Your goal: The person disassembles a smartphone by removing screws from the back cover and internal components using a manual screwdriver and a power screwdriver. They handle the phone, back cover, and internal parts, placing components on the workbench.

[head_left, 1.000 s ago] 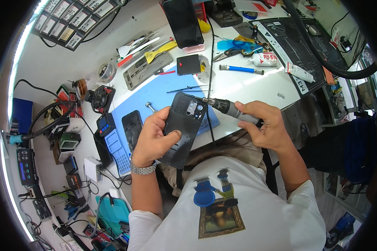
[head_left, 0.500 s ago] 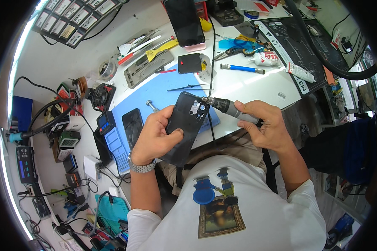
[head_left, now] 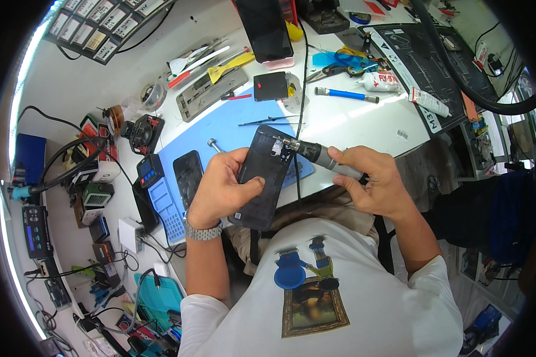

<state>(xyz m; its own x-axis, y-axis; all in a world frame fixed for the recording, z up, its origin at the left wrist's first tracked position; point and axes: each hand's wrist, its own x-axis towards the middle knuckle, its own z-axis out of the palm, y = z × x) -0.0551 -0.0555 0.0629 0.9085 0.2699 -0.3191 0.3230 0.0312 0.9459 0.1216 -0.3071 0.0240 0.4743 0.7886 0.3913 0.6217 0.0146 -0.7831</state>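
My left hand [head_left: 229,184] grips a black phone back cover [head_left: 262,199] along its left side, thumb lying across its face. The cover is tilted, its camera cutouts at the upper end and a small pale label near the lower corner. In my right hand [head_left: 369,178] is a grey and black rotary tool [head_left: 318,153], fingers wrapped round its rear. The metal tip meets the cover beside the camera area; the exact contact is too small to make out. Left of my left hand lies a dark phone [head_left: 188,178], near a small metal-headed tool [head_left: 213,144] on the blue mat [head_left: 181,138].
Tweezers [head_left: 268,121] lie beyond the cover. A black cable [head_left: 302,89] runs down the white bench. Farther off are a metal phone frame [head_left: 211,95], a blue pen-like tool [head_left: 346,95], glue tubes [head_left: 429,102] and scissors [head_left: 351,62]. A speaker-like part [head_left: 145,135] stands left.
The phone back cover has tilted, so its face and lower label show more plainly. The rotary tool's tip has shifted slightly left and down along the camera area. Both hands keep their grip.
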